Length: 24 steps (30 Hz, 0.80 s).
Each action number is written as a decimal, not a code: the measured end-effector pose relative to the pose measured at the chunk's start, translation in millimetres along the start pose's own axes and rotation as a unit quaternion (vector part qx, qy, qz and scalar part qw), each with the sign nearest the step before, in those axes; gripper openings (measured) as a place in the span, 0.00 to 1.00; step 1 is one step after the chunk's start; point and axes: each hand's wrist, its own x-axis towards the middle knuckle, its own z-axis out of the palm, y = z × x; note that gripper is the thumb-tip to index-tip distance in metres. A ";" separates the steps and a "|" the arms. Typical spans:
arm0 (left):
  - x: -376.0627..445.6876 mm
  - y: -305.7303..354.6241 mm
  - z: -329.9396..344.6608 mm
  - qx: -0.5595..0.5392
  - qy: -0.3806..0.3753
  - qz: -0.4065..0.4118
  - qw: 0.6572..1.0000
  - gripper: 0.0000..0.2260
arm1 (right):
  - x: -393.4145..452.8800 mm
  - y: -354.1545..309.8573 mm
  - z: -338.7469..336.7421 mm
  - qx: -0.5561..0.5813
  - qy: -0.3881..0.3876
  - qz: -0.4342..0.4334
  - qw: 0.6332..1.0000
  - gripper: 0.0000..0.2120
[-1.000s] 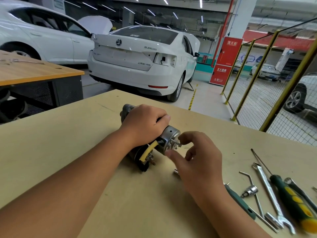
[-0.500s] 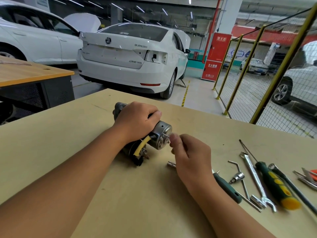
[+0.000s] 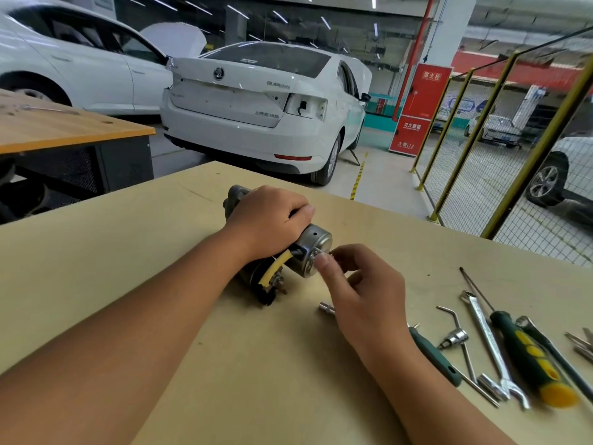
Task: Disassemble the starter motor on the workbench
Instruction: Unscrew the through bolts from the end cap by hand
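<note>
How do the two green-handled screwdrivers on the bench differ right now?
The plain green screwdriver lies partly under the right hand; the green-and-yellow screwdriver lies fully exposed, farther right. The first handle is slimmer and single-coloured, the second thicker with a yellow end. Both rest untouched on the workbench.

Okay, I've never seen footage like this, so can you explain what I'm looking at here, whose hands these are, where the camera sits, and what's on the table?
The picture comes from a camera worn on a person's head, looking forward and down, so the two bare arms reaching in are the wearer's own. No robot is involved.

They work at a workbench in a car garage. The left hand grips a starter motor lying on its side, a metal cylinder with a yellow wire. The right hand pinches a small part at the motor's shiny end cap; it is too small to name, possibly a bolt.

To the right lie tools: a small socket, a green-handled driver, a bent socket key, a wrench and a green and yellow screwdriver. Behind stands a white car.
</note>
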 end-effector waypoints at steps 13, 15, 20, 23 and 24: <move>0.0 2.3 -1.2 -0.006 -0.005 -0.003 1.000 0.19 | 2.3 2.1 -0.7 -0.071 -0.025 -0.022 0.997 0.06; 0.0 2.4 -1.8 -0.006 -0.003 -0.002 1.000 0.18 | 0.0 -0.3 -0.5 -0.062 -0.028 -0.019 0.997 0.09; -0.5 2.5 -1.1 -0.011 -0.002 -0.005 1.000 0.18 | 1.7 1.9 2.0 -0.037 -0.002 -0.011 0.999 0.10; -1.0 2.9 -1.0 -0.007 -0.003 -0.004 1.000 0.18 | -0.6 -0.5 2.5 -0.025 -0.009 -0.009 1.000 0.07; -1.0 3.1 -1.5 -0.009 -0.002 -0.004 1.000 0.18 | -2.1 -1.9 3.5 -0.020 -0.015 -0.006 1.000 0.08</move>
